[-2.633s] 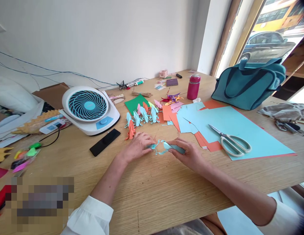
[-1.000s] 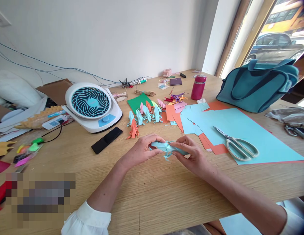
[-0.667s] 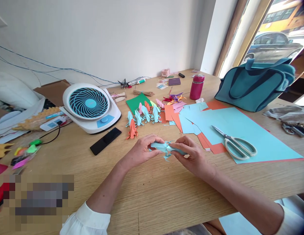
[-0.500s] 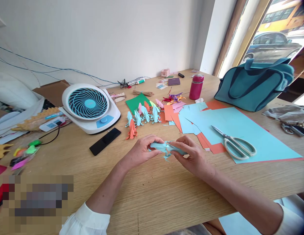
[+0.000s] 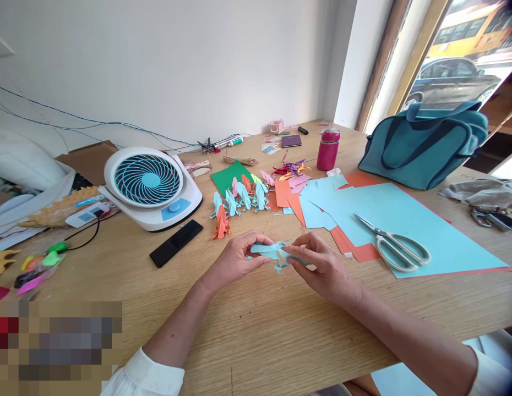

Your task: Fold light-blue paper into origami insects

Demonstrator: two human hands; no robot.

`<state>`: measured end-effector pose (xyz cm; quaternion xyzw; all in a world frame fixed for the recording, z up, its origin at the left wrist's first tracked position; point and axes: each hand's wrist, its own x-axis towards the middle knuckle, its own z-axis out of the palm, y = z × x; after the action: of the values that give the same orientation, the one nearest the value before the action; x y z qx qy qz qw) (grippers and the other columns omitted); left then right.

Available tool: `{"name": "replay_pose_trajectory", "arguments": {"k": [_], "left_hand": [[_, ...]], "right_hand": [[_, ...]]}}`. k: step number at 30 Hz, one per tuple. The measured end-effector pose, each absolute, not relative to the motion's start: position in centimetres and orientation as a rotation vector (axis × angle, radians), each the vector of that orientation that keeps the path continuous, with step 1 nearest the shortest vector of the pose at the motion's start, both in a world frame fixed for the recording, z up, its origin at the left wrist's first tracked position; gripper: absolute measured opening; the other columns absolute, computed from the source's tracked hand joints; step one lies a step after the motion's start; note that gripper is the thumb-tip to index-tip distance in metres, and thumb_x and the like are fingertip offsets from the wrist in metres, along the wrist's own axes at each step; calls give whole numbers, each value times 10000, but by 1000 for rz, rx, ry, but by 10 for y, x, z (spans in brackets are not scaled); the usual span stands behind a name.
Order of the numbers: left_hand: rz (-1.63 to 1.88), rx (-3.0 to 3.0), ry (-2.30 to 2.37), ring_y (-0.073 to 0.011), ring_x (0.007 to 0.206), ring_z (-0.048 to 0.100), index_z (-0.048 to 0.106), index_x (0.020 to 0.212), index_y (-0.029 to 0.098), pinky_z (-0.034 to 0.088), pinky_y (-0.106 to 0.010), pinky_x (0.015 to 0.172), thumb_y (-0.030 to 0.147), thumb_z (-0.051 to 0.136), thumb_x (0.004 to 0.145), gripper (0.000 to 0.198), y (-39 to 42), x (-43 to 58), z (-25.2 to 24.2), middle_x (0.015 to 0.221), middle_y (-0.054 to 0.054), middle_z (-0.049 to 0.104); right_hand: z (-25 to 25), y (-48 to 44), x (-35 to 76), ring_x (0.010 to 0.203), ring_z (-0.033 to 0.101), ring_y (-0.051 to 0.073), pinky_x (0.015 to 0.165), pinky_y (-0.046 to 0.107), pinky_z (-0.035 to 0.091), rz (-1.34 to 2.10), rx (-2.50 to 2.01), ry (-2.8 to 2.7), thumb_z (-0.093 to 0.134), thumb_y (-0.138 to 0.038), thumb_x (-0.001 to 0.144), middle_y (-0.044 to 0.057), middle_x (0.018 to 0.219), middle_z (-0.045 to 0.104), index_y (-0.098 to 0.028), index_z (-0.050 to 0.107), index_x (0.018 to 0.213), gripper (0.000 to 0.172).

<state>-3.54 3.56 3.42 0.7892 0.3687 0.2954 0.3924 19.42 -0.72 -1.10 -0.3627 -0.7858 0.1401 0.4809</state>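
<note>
A light-blue origami flower with thin curled ends is held above the table between my two hands. My left hand pinches one end of it between thumb and fingers. At the other end, my right hand grips the paper with thumb and fingertips, hiding part of it. Beyond my hands, several similar paper pieces stand upright in a cluster, among them an orange origami flower and a light-blue origami flower. To the right, scissors lie partly spread on a large light-blue paper sheet.
A white fan and a black phone are on the left. Behind the paper stand a magenta bottle and a teal bag. Orange paper, a green sheet and colourful strips lie mid-table.
My fingers have shifted slightly on the origami flower, and a gap now shows between its parts near my right fingertips. Both hands stay in nearly the same place.
</note>
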Motion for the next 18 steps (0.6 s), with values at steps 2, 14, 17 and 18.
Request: {"name": "replay_pose_trajectory", "arguments": {"k": [2, 14, 17, 18], "left_hand": [[752, 1999, 937, -178, 958, 630, 672, 1049, 199, 515, -269, 800, 261, 710, 815, 245, 35, -35, 34, 1040, -50, 659], [709, 2078, 973, -169, 912, 623, 671, 1032, 193, 488, -261, 763, 255, 713, 816, 229, 33, -32, 39, 1006, -39, 667], [718, 2173, 979, -164, 914, 615, 669, 1030, 199, 469, -263, 786, 195, 700, 814, 218, 32, -31, 40, 997, -29, 673], [727, 2201, 979, -165, 919, 614, 668, 1033, 202, 465, -265, 796, 184, 693, 817, 218, 32, -31, 39, 1001, -28, 674]], "right_hand": [[-13, -7, 195, 717, 529, 105, 599, 275, 441, 321, -873, -1925, 591, -122, 915, 57, 1033, 537, -266, 625, 1227, 346], [-17, -7, 197, 707, 544, 117, 587, 271, 422, 112, -964, -2022, 566, -149, 934, 68, 1029, 577, -242, 617, 1214, 300], [-16, -7, 196, 740, 566, 130, 618, 278, 456, 121, -966, -2027, 561, -161, 938, 71, 1017, 575, -237, 610, 1214, 290], [-16, -7, 196, 768, 576, 141, 643, 285, 472, 136, -961, -2026, 558, -165, 940, 74, 1013, 572, -237, 601, 1221, 293]]}}
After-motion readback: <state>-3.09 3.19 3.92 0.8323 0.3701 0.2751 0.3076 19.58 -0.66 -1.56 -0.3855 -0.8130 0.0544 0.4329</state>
